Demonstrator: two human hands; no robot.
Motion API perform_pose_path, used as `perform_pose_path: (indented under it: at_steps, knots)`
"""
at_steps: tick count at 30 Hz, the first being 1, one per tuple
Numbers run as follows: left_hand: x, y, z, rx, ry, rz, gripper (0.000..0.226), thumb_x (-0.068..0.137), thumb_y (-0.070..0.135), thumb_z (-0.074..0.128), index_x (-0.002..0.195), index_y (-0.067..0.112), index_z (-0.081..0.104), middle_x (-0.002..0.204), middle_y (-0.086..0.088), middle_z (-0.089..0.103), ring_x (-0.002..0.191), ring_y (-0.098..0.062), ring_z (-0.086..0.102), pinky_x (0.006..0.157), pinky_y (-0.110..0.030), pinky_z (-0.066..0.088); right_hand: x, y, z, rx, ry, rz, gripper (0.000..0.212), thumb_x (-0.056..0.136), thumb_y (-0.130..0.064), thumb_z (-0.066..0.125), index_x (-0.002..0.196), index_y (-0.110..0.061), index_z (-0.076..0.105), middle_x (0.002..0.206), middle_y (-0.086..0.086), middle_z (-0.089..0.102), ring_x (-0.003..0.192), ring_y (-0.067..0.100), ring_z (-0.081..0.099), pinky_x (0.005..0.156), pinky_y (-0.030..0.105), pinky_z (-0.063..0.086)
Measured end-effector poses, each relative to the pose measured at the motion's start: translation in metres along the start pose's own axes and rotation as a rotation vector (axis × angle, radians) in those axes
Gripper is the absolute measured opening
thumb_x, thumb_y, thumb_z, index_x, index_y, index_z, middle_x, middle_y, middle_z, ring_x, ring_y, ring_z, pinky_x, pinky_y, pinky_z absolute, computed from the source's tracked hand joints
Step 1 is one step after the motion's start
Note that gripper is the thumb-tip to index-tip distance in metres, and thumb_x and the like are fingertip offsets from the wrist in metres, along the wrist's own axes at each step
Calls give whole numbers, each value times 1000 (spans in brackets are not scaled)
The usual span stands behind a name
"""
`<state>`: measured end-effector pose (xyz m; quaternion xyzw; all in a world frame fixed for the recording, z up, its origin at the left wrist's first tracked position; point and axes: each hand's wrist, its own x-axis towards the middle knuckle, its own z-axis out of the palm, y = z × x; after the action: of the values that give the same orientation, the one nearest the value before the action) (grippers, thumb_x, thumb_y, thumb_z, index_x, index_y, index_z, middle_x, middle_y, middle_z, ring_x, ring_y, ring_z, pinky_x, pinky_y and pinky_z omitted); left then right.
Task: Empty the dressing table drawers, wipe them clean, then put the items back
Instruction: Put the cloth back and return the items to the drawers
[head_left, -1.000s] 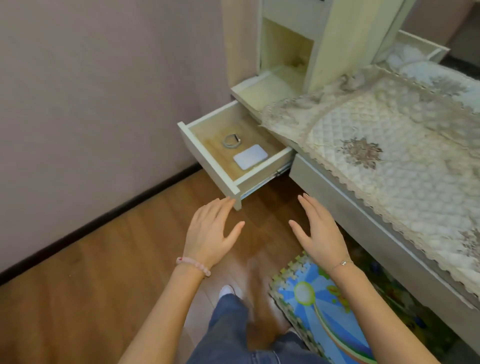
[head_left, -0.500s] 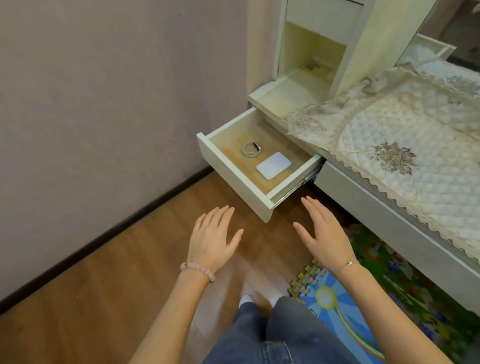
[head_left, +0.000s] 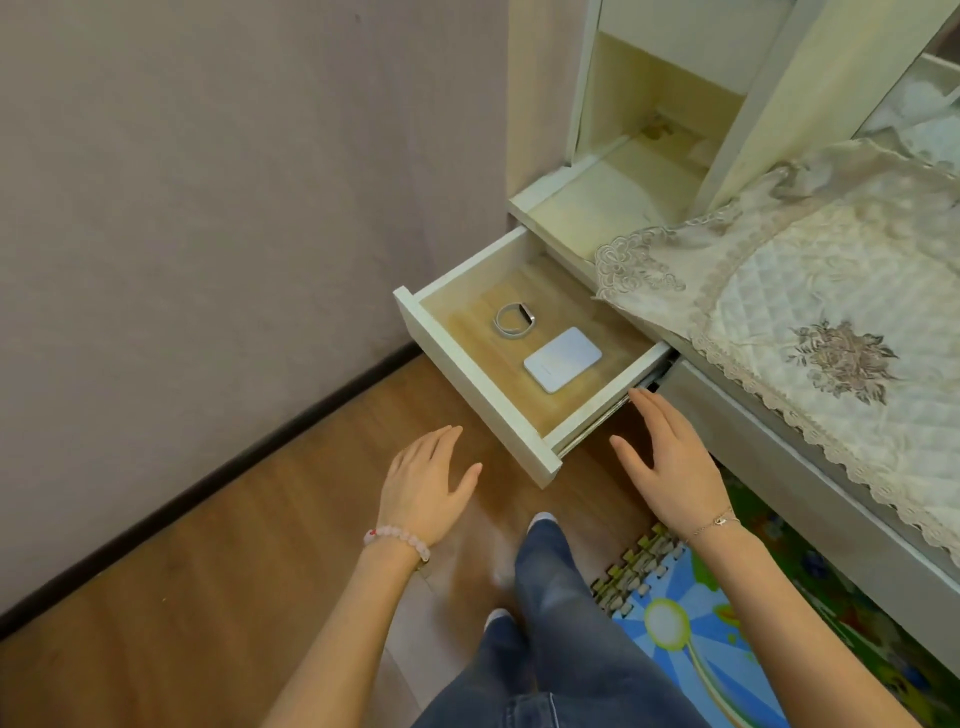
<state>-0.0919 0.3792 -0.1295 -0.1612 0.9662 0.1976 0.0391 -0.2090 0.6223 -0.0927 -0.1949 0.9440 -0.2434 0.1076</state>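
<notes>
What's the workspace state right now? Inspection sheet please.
Surface: dressing table top, covered by a quilted lace cloth.
Job's things: drawer pulled open; inside lie a grey wristband and a flat white case, apart.
Clutter: nothing seen.
Hands: left hand and right hand both open and empty, in front of the drawer.
Cables: nothing seen.
Surroundings: wood floor, foam play mat, plain wall.

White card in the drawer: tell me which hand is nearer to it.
Right. The right hand is beside the drawer's right side, fingers close to the card; the left hand is out in front of the drawer, farther away.
</notes>
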Motion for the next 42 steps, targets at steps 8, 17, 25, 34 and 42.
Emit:
perform_pose_path:
  at_steps: [8,17,25,34,42]
  knots:
    - [76,3,3,-27,-76,-78,57,93,46,42,142,18,33,145,-2,40,133,-17,36,108,-32,30,83,25,-15,18,-9,1,57,94,-34,49,144,-13,30,151,3,30,141,18,23,116,37,22]
    - [112,-9,0,-121,-84,-251,62,93,44,44,145,14,27,148,-7,35,134,-23,35,108,-39,33,140,37,-23,-7,-19,-51,55,93,-28,51,142,-10,33,149,7,34,141,23,25,115,41,22]
    - [118,-21,4,-114,-156,-304,69,91,51,42,147,19,17,152,-4,28,137,-24,31,109,-43,33,158,26,-14,-11,4,-74,53,92,-23,55,139,-6,38,146,11,38,138,26,31,113,38,24]
    - [143,-21,18,-1033,-313,-474,80,83,40,65,147,31,17,145,9,39,136,-18,31,112,-38,27,152,-1,0,5,49,-25,53,91,-21,56,139,-6,38,145,11,39,137,25,32,112,38,26]
    - [160,-16,25,-1221,-352,-475,64,81,35,67,136,34,36,107,35,55,102,8,49,85,-6,37,156,2,3,-12,99,60,53,91,-23,56,138,-6,39,144,12,40,136,26,33,112,37,25]
